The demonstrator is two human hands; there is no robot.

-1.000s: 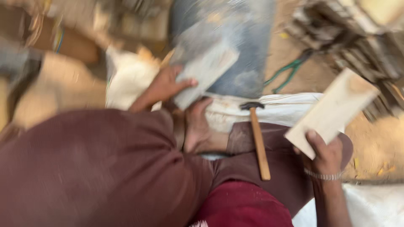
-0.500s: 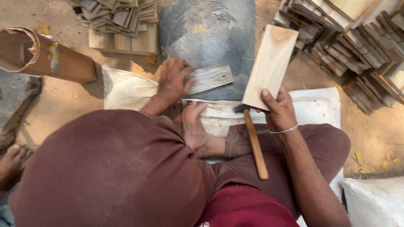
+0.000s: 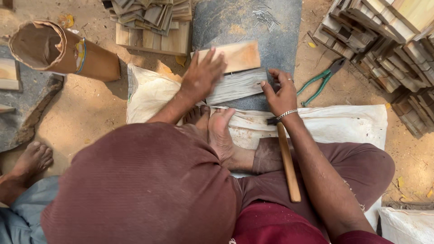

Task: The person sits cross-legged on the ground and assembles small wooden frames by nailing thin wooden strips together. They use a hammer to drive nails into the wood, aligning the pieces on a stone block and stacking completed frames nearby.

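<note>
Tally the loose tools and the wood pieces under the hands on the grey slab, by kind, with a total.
Wood pieces on the grey slab: 2, a tan one under the left hand, a grey one touched by the right hand
Hammer: 1
Green-handled pliers: 1
Total: 4

A wooden-handled hammer (image 3: 287, 165) lies across the seated person's lap. Green-handled pliers (image 3: 322, 82) rest on the sandy ground (image 3: 90, 113), right of the dark stone slab (image 3: 275, 40), near a big stack of wooden strips (image 3: 384, 49). A scatter of small nails (image 3: 264, 17) sits at the slab's far end. Another pile of wood pieces (image 3: 151, 20) lies top centre. A brown paper sack (image 3: 58, 52) lies tipped at left. A white woven sack (image 3: 343, 124) covers the ground. At lower left, what seems to be another person's bare foot (image 3: 34, 158).
</note>
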